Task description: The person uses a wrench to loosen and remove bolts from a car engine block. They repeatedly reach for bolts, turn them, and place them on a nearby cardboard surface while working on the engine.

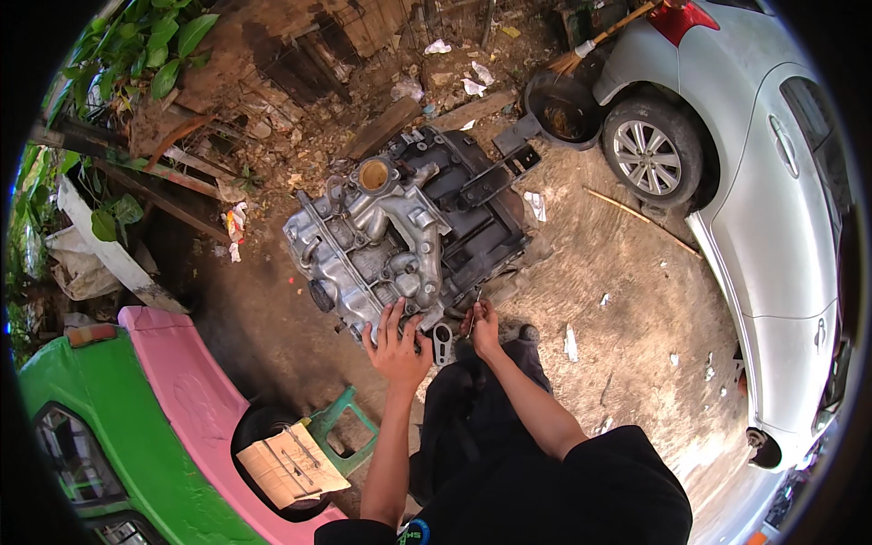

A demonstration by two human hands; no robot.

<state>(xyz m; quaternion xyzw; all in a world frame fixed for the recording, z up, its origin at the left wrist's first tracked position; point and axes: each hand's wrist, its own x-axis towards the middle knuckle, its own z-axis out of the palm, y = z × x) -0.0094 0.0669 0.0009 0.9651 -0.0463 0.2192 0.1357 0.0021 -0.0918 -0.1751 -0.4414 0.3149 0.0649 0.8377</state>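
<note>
A silver metal engine (422, 241) with a dark part along its right side rests on the ground in front of me. My left hand (398, 352) lies on its near edge, fingers spread over the metal. Just right of that edge, my right hand (484, 327) is closed in a pinch around a slim metal piece, too small to identify. Between my hands sits a grey metal link (442, 345) with holes in it; whether it is fastened to the engine I cannot tell. A round port (373, 174) opens at the engine's far side.
A silver car (772, 218) stands on the right, a green and pink vehicle (182, 391) at lower left. Cardboard (289, 465) lies by a green plastic stool (348, 427). Beyond the engine are a black pan (563, 113), a broom (581, 54), wood planks (383, 127) and litter.
</note>
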